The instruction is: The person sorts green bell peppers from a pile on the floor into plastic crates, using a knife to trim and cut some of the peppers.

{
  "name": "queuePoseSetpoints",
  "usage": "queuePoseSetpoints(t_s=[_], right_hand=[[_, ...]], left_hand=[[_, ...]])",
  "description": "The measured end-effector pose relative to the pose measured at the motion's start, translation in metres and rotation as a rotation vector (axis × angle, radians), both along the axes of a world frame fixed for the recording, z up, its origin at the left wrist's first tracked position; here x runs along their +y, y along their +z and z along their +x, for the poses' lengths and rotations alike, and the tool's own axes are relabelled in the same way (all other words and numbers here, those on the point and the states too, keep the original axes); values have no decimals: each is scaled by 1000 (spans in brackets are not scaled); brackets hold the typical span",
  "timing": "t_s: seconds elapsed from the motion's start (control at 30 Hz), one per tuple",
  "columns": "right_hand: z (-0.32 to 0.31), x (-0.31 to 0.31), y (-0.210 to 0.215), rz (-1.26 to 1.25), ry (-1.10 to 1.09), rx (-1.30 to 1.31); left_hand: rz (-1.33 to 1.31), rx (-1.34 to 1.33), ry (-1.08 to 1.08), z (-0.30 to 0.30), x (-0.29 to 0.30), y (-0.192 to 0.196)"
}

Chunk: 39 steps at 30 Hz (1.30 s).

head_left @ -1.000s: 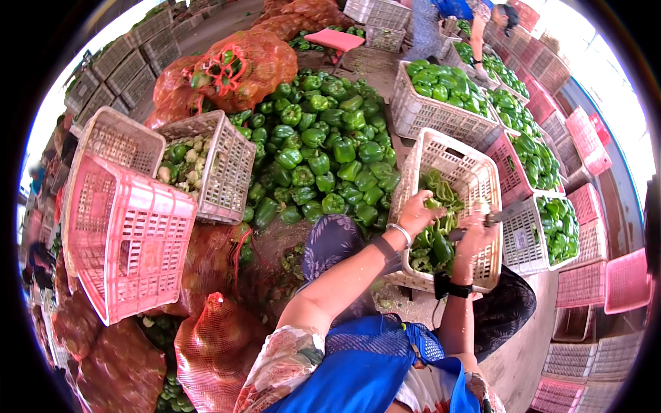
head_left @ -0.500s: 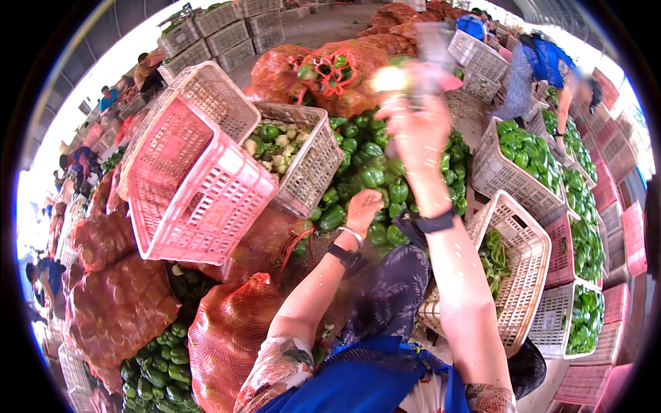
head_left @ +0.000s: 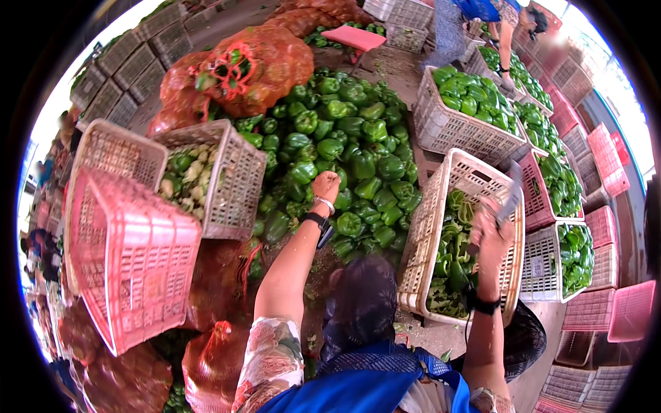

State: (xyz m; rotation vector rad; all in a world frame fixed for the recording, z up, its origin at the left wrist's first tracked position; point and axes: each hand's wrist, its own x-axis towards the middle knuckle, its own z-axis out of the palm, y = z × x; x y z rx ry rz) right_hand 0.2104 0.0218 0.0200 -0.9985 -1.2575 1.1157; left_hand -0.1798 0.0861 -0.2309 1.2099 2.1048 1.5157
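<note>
A large heap of green bell peppers [head_left: 365,165] lies in front of me. My left hand [head_left: 326,186], with a white bracelet and dark wristband, is closed over the near part of the heap; whether its curled fingers hold anything is hidden. To the right my right hand [head_left: 491,237], smeared by motion, is above a dirty white crate [head_left: 407,275]. It grips what looks like a knife [head_left: 511,196] with a broad grey blade pointing up and away. Inside that crate lie trimmed green pepper pieces and bits [head_left: 451,268].
Left stand a crate of pale and green produce [head_left: 237,179] and a tilted pink crate [head_left: 148,268]. Red mesh sacks [head_left: 258,65] and a small pink stool [head_left: 353,38] are farther off. Crates of peppers [head_left: 468,127] line the right, where another person [head_left: 475,10] bends over.
My right hand has come down from above the far heap to the crate on the right. The view has turned right; my left hand stays over the peppers.
</note>
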Motion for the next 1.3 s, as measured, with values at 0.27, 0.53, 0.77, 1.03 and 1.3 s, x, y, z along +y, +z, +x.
queuePoseSetpoints(t_s=[0.27, 0.53, 0.77, 1.03, 1.3], right_hand=[[66, -8, -44, -33, -356, 50], [56, 0, -66, -126, -348, 28], [40, -18, -51, -214, -181, -9], [-21, -21, -28, 463, 38, -1084], [-26, -35, -10, 550, -39, -1080]], left_hand=[[-274, 157, -136, 32, 129, -44], [-293, -64, -126, 16, 142, -70], [209, -1159, -208, 41, 98, -27], [146, -1499, -827, 116, -14, 187], [47, -1436, -826, 182, -85, 289]])
